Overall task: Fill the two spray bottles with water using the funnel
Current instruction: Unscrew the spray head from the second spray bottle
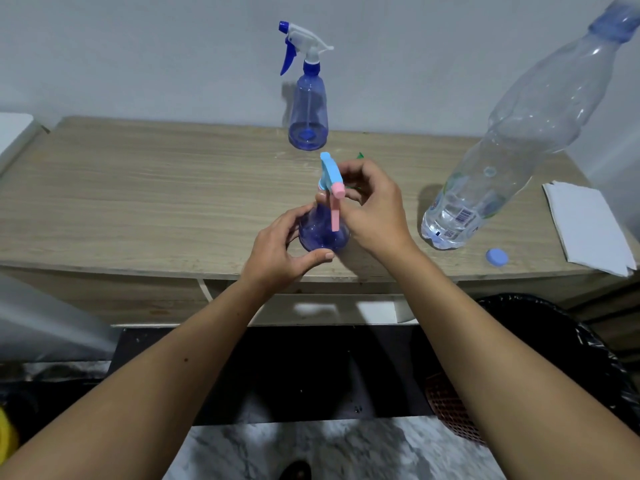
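Observation:
A small blue spray bottle (323, 233) with a light blue and pink spray head (330, 178) stands near the table's front edge. My left hand (282, 252) is wrapped around its body. My right hand (372, 206) grips the spray head at the neck. A second blue spray bottle (308, 109) with a white and dark blue head stands at the back by the wall, untouched. A tall clear water bottle (512, 143) stands at the right, uncapped, with a little water at its bottom. A green piece, perhaps the funnel (360, 155), peeks out behind my right hand.
A blue bottle cap (497, 257) lies near the front right edge of the wooden table (138, 202). White papers (588, 226) lie at the far right. A black-lined bin (568, 348) stands below the table at the right.

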The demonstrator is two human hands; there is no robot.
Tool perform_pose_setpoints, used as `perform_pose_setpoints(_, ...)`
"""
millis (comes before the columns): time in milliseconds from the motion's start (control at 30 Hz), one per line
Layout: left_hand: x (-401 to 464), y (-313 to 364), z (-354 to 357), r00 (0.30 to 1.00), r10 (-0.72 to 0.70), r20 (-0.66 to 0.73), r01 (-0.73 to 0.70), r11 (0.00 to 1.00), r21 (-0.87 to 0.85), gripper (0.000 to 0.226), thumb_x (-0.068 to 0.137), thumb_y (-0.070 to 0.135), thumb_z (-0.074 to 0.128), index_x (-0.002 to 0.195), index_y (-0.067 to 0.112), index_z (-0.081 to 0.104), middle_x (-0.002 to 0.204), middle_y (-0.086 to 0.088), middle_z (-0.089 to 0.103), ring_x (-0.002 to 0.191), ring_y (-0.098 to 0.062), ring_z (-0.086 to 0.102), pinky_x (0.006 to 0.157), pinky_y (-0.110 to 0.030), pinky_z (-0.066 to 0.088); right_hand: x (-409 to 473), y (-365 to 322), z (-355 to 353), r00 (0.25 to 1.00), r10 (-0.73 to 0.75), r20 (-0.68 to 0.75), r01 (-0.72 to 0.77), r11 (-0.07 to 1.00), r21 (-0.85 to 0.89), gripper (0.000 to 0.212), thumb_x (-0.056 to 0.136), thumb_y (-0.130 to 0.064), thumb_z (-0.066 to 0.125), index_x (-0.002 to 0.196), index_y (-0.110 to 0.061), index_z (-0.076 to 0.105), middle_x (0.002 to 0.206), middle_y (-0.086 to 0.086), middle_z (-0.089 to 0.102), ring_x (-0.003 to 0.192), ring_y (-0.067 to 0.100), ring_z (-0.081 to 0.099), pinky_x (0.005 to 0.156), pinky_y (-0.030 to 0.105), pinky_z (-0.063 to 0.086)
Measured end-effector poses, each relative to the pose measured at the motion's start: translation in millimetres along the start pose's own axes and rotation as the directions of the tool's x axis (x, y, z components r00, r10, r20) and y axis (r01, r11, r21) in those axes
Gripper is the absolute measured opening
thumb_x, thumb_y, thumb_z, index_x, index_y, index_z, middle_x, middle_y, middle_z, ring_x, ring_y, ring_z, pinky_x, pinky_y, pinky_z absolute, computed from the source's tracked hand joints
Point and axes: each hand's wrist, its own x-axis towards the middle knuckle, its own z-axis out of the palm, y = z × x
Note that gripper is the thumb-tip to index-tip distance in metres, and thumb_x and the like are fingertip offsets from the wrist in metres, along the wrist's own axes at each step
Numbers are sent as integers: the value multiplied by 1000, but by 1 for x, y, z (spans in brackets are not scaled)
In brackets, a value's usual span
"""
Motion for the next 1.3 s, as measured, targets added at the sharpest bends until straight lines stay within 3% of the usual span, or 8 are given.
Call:
perform_pose_setpoints(100, -1, 3, 0, 1000, -12, -4, 12, 1000, 4, 101, 68, 58, 96, 153, 17, 58, 143, 1, 71, 132, -12, 69, 115, -41, 56, -4, 2, -7, 998, 9, 55, -10, 1000, 14, 32, 90, -1, 78, 120, -5, 70, 116, 9, 76, 109, 18, 75, 99, 29, 59)
perform_pose_setpoints(200, 0, 0, -1, 1000, -13, 7, 13, 1000, 9, 98, 69, 59, 97, 150, 21, 58, 141, 1, 72, 130, -15, 71, 113, -45, 58, -2, 3, -4, 999, 11, 39, -10, 1000, -10, 41, 81, -5, 87, 118, -8, 70, 116, 9, 75, 104, 16, 75, 95, 29, 60)
perform_pose_setpoints(567, -1, 7, -2, 999, -35, 10, 35, 999, 37, 101, 69, 56, 97, 153, 17, 58, 143, 2, 70, 130, -13, 69, 114, -39, 57, 6, -8, -15, 998, 62, 7, -63, 996, 62, 22, 89, -8, 84, 107, -9, 72, 83, -12, 71, 74, -3, 65, 78, 15, 51)
perform_pose_setpoints(733, -2, 9, -2, 999, -40, 12, 39, 999, 32, 103, 68, 57, 96, 155, 17, 57, 145, 3, 69, 131, -8, 68, 116, -36, 55, 11, -38, -21, 997, 15, -74, -6, 991, 133, 26, 85, -5, 87, 104, -12, 71, 92, -1, 75, 82, 9, 72, 79, 22, 58)
perform_pose_setpoints(933, -4, 17, -5, 996, -88, 28, 87, 996, 7, 102, 68, 55, 98, 155, 23, 56, 145, 6, 69, 132, -8, 68, 118, -37, 54, 20, -76, -40, 987, -24, -162, 43, 992, 116, 24, 86, -17, 88, 103, -16, 70, 81, -11, 68, 71, 14, 58, 71, 31, 54)
perform_pose_setpoints(1067, -5, 22, -5, 993, -115, 36, 115, 993, -14, 104, 65, 59, 96, 154, 24, 57, 145, 6, 69, 131, -6, 68, 118, -37, 54, 20, -95, -52, 978, -41, -206, 62, 993, 96, 28, 85, -16, 88, 106, -9, 71, 100, 18, 73, 76, 29, 65, 77, 44, 60)
perform_pose_setpoints(1133, -6, 24, -5, 992, -122, 36, 122, 993, 0, 102, 67, 53, 100, 154, 24, 57, 145, 6, 68, 131, -8, 68, 118, -37, 53, 19, -99, -59, 974, -43, -223, 61, 995, 74, 29, 85, -12, 87, 108, -5, 71, 102, 20, 73, 77, 23, 67, 80, 46, 61)
perform_pose_setpoints(1300, -5, 24, -3, 993, -112, 20, 112, 994, 18, 94, 72, 32, 104, 153, 24, 57, 142, 8, 68, 129, -7, 68, 118, -32, 52, 9, -80, -65, 976, 5, -216, 15, 996, 91, 28, 83, -4, 87, 105, -4, 70, 83, -5, 64, 63, 3, 50, 62, 20, 48)
